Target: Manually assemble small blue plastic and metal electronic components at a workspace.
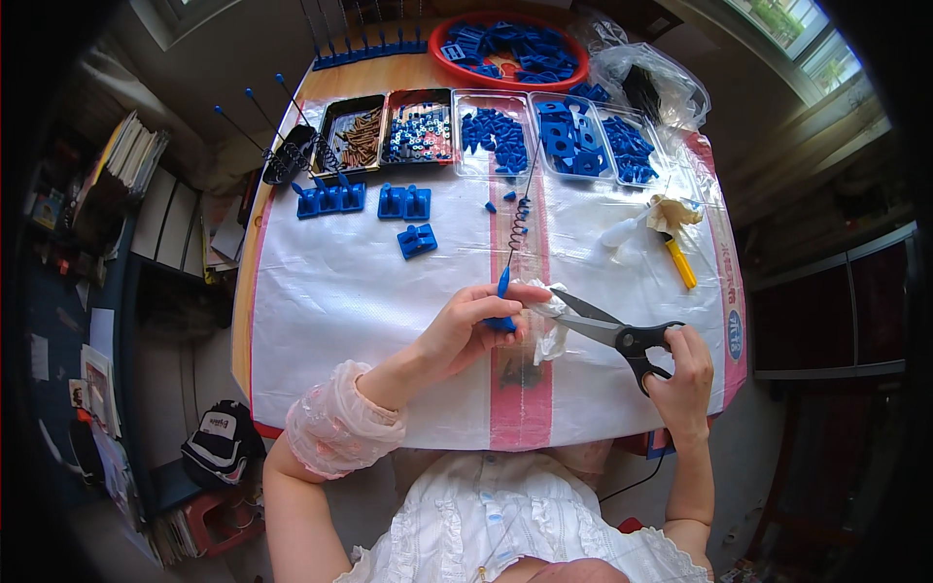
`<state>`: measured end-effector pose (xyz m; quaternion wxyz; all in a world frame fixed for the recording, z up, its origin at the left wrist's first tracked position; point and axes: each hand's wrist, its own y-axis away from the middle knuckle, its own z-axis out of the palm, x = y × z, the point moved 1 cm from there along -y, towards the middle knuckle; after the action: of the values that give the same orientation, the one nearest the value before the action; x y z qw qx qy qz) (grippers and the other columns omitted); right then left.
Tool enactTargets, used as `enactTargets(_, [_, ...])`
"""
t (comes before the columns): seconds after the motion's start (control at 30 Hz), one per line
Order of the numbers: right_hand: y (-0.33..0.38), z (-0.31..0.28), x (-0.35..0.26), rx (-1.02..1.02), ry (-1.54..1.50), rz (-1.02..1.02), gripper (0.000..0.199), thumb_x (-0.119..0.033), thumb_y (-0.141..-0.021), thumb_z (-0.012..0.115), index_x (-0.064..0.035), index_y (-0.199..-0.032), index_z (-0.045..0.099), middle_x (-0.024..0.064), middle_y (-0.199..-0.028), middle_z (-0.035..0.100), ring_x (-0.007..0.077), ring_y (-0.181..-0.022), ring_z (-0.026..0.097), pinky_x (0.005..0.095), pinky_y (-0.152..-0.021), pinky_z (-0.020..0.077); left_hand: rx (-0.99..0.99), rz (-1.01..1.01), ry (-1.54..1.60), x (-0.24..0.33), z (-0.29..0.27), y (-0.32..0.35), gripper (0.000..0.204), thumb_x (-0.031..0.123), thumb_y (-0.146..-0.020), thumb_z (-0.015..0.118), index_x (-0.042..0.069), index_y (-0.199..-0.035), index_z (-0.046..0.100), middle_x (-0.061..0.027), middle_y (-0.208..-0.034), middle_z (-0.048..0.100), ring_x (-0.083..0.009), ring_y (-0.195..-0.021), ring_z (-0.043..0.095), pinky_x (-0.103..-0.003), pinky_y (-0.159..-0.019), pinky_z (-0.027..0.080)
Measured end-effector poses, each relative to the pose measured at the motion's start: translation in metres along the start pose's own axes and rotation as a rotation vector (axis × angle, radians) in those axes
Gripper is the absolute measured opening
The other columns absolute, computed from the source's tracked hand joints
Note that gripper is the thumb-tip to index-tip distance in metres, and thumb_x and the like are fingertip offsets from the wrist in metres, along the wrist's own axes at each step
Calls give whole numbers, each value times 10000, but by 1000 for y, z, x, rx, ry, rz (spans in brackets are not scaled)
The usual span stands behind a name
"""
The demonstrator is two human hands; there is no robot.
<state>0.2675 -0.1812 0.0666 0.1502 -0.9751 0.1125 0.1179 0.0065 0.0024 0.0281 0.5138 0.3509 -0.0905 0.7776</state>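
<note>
Near the middle of the tabletop (240, 345), the left hand (473, 325) pinches a blue stem (503, 283) between thumb and fingers, its coiled wire (519, 225) rising toward the back edge. The right hand (683, 374) grips the scissors (630, 339) by their handles, 2 blades parted near white tissue (550, 342) and the left fingertips. A yellow handle (680, 264) lies toward the right edge.

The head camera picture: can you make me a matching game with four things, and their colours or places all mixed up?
1. scissors
2. round basin
3. slim tool
4. backpack

A. red, holding blue parts
B. black and white, below the shelves' level of papers
C. held in the right hand
D. yellow with a dark end

Right pairs: 1-C, 2-A, 3-D, 4-B
</note>
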Motion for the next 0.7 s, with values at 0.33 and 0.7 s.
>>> enactTargets(0.33, [7, -25, 17, 51, -71, 138, 409, 49, -586, 701, 20, -980, 594, 129, -874, 559, 306, -793, 575, 383, -709, 472, 103, 90, -163, 2, 2, 0, 458, 111, -920, 605, -50, -1346, 558, -92, -1076, 656, -91, -823, 587, -215, -762, 478])
enactTargets(0.7, [-5, -11, -1, -120, -66, 9, 347, -21, -593, 745, -17, -926, 648, 88, -791, 612, 286, -727, 630, 397, -652, 495, 256, 392, -528, 6, -2, 0, 311, 109, -956, 607, 13, -1233, 505, -102, -1183, 599, -101, -853, 609, -255, -721, 502])
